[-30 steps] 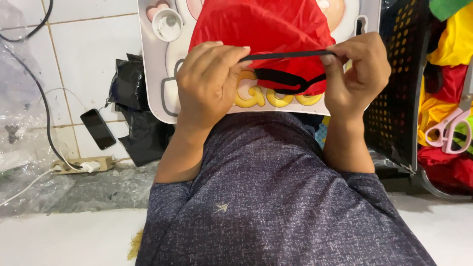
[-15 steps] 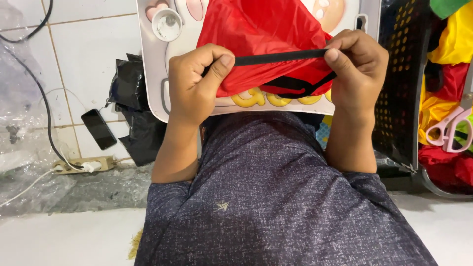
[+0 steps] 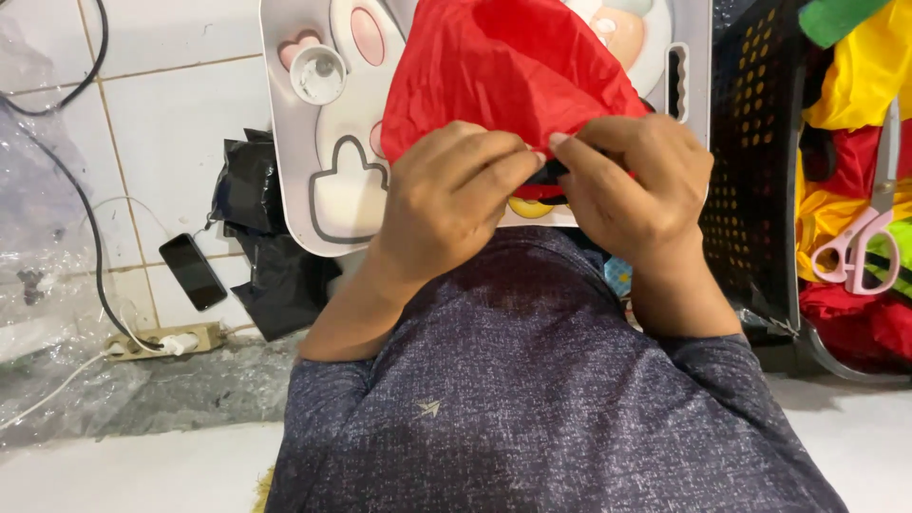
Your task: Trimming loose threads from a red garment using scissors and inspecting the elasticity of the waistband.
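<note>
Both my hands pinch a black strap at the edge of red cloth.

My left hand (image 3: 456, 195) and right hand (image 3: 636, 185) meet fingertip to fingertip, closed on the black strap (image 3: 549, 174); the red cloth (image 3: 503, 71) bunches just above them, over a white tray (image 3: 323, 142).

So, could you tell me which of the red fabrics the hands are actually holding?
The red cloth over the white tray, pinched by the left hand and right hand. The other red fabric lies untouched under the pink scissors.
</note>
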